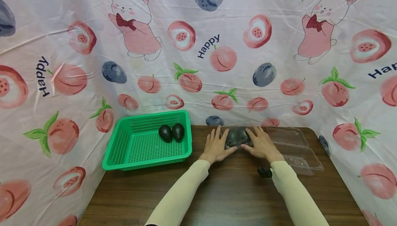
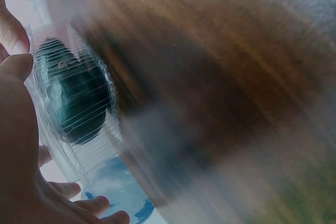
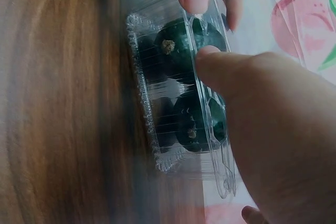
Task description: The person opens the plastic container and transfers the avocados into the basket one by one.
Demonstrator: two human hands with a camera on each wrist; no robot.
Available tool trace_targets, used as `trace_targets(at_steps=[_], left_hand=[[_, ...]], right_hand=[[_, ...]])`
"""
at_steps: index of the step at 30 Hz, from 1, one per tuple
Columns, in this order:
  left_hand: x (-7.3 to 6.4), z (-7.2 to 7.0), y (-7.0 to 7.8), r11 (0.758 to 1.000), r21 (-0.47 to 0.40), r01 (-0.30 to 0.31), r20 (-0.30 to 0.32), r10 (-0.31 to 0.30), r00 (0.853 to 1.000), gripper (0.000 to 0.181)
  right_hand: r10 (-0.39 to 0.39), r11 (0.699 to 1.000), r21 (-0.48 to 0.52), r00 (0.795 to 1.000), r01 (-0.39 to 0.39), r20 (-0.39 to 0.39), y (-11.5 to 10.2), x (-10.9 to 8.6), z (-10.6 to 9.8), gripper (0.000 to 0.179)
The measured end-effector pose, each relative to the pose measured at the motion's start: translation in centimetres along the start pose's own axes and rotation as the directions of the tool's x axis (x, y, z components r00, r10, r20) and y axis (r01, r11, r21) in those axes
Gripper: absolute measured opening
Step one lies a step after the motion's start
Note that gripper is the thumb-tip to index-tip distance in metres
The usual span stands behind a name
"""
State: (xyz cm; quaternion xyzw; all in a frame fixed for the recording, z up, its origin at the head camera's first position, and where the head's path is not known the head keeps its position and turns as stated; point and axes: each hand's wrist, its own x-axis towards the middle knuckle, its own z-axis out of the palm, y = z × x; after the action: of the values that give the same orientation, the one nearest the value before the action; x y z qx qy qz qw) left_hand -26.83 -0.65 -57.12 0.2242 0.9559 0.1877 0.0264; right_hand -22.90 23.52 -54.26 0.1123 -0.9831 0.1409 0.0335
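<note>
A clear plastic clamshell box [image 3: 224,177] stands at the back of the table. Two dark green avocados [image 3: 197,119] show through its ribbed wall in the right wrist view. Fingers spread, my left hand [image 1: 215,147] lies along the box's left side, its thumb at the near rim. On the other side my right hand [image 1: 262,146] mirrors it, fingers extended and thumb pressing the rim. Both thumbs come close together at the box's near edge. Whether the lid is fully closed is hard to tell.
A green basket [image 1: 149,162] on the left holds two dark avocados [image 1: 171,133]. Right of my right hand lie empty clear plastic boxes [image 1: 299,150]. A fruit-and-rabbit printed cloth [image 1: 235,91] hangs behind and beside the wooden table [image 1: 229,191].
</note>
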Motion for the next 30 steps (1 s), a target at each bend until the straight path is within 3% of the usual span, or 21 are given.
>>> trace_targets(at_steps=[18, 30], left_hand=[[-2.5, 0.2, -1.4, 0.996, -0.061, -0.068, -0.035, 0.066, 0.997, 0.096], [-4.4, 0.1, -2.1, 0.991, -0.058, -0.118, -0.067, 0.114, 0.991, 0.096]], right_hand=[[0.008, 0.998, -0.054, 0.996, -0.013, -0.092, -2.6, -2.9, 1.8, 0.081], [0.018, 0.998, -0.055, 0.990, -0.026, -0.143, -3.9, -4.8, 3.3, 0.082]])
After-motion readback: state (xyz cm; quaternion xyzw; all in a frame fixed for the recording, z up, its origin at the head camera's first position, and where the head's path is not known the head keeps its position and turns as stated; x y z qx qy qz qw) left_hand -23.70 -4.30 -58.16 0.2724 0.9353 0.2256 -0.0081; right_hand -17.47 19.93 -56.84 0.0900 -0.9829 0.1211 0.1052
